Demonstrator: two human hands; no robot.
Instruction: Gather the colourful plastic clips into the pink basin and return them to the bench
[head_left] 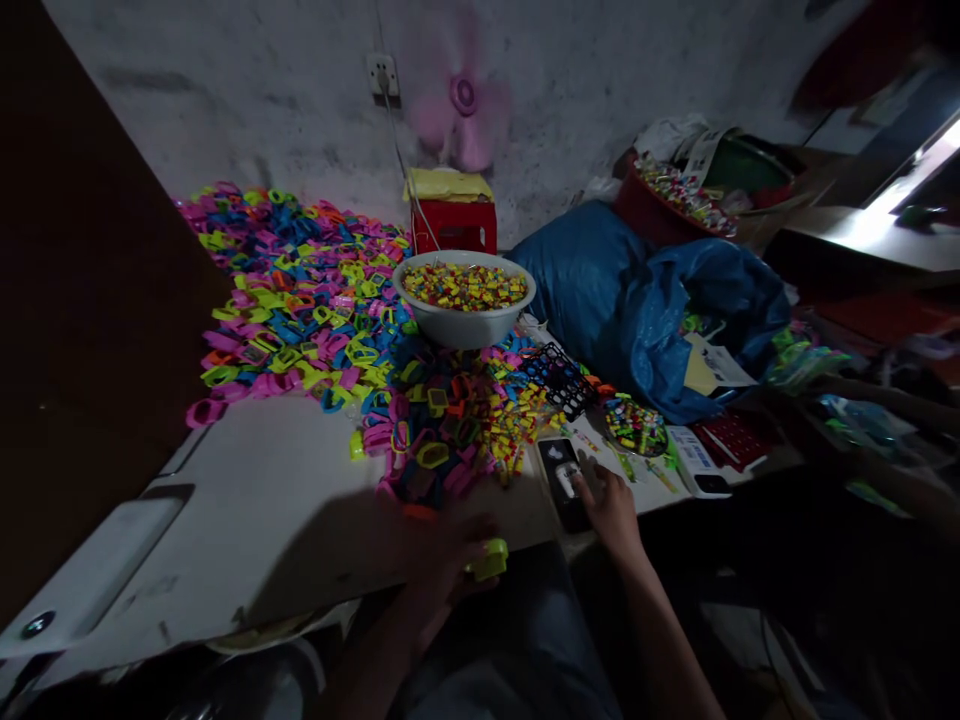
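My left hand (448, 562) is closed around a yellow-green plastic toy watch (491, 560) in front of the table's near edge. On the table to its right lies a phone (561, 462) with a lit screen. My right hand (613, 508) is over the phone's right side, fingers apart and holding nothing; whether the fingertips touch the screen I cannot tell. Beyond both hands is a heap of pink, blue, orange and yellow-green toy watches (330, 320). Small yellow and red wrapped pieces (514, 425) lie loose between the heap and the phone.
A white basin (465, 328) full of small wrapped pieces stands behind. A pink fan (465, 100) is on a red stool (457, 225). Blue sacks (585, 270), a black plastic grid (559, 378) and a filled dish (636, 425) are rightward. Another person's arm (870, 395) shows dimly at right.
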